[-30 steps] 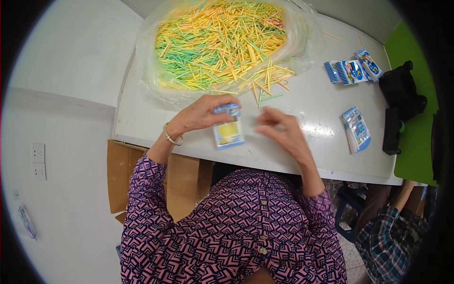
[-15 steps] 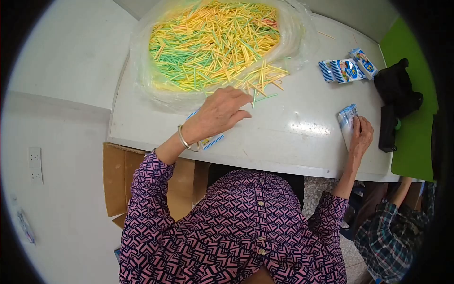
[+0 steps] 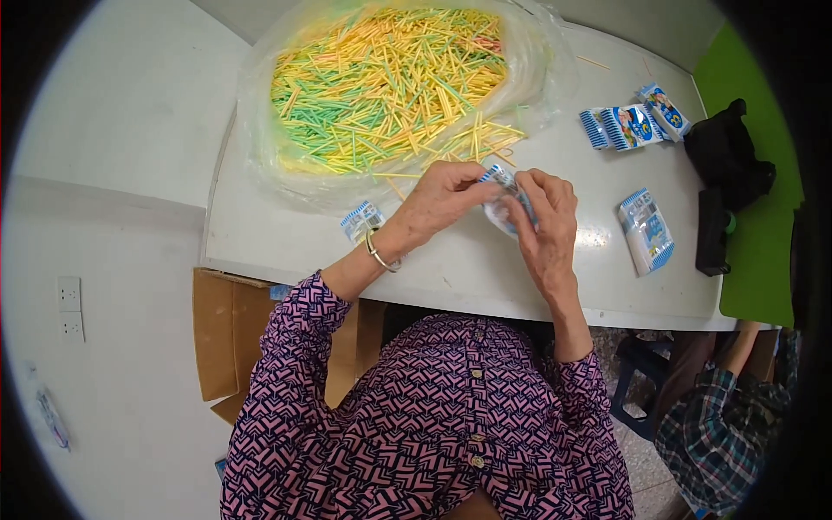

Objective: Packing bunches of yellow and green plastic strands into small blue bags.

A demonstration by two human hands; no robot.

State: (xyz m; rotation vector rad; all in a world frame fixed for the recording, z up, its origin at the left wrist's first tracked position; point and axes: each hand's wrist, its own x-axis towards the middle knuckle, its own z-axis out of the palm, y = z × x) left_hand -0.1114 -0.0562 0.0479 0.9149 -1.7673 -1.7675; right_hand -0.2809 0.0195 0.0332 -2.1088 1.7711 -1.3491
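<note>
Packet (image 3: pixel 500 215): up over the worktop (image 3: pixel 598 178), on our side of the bag of sticks (image 3: pixel 539 82) | grip: our left hand (image 3: pixel 440 204) and right hand (image 3: pixel 549 230) both pinching it | spare packet (image 3: pixel 646 232) just lying off to our right

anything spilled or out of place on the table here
Yes, some spillage: loose sticks lie beyond the lower right edge of the pile in the clear bag, and a single orange stick lies on the table to its right, away from the rest.
</note>
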